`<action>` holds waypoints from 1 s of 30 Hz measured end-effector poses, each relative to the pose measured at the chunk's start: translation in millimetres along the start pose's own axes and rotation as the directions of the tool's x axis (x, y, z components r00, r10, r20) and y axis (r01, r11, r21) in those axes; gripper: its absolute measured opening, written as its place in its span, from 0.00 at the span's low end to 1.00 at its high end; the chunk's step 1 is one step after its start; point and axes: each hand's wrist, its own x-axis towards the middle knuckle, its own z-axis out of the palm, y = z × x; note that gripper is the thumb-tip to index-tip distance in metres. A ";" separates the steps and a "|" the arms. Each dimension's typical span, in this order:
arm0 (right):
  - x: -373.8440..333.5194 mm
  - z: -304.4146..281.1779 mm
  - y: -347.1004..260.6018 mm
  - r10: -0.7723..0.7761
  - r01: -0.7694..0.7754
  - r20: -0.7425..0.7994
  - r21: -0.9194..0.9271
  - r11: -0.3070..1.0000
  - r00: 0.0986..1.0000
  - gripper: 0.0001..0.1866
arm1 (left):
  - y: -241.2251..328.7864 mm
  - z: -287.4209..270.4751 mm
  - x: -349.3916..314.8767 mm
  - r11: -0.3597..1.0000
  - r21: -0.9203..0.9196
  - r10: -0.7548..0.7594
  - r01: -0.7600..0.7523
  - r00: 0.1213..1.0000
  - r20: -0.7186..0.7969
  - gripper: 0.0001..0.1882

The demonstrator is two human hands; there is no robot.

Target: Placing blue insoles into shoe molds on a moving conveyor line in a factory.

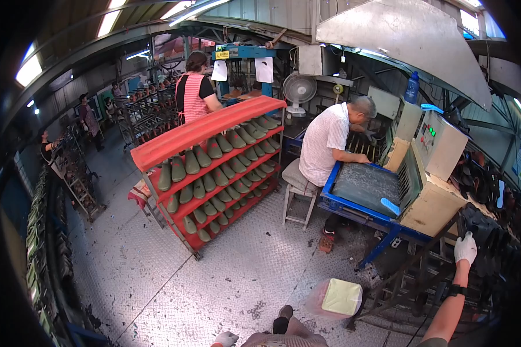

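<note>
Right of the red rack (208, 130), right hand (465, 248) by black pieces (484, 228); in front, left hand (226, 339); both grips unclear; behind, lettered yellow label (222, 55).

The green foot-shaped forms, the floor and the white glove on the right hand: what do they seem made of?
Green forms: probably moulded plastic, smooth and satin, judging by their mostly even colour and rounded shape.
Floor: likely steel plate, worn grey, going by its raised tread pattern and sheen.
White glove: seemingly fabric, matte, judging by its soft, shineless look; the fibre is unclear.
</note>
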 end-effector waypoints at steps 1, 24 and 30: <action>-0.2 0.4 0.4 -0.002 0.002 -0.002 0.000 1.000 1.000 0.15 | 11.8 0.7 -8.8 1.000 0.014 -0.001 0.001 1.000 -0.013 0.08; 1.9 2.4 -0.9 -0.001 0.001 0.000 -0.006 1.000 1.000 0.18 | -15.2 5.8 9.7 0.991 0.134 0.003 -0.001 1.000 -0.013 0.10; 13.8 25.2 21.9 -0.091 0.096 -0.092 0.056 0.994 0.992 0.18 | -39.8 -2.4 38.9 0.934 0.337 -0.136 0.117 0.990 0.035 0.29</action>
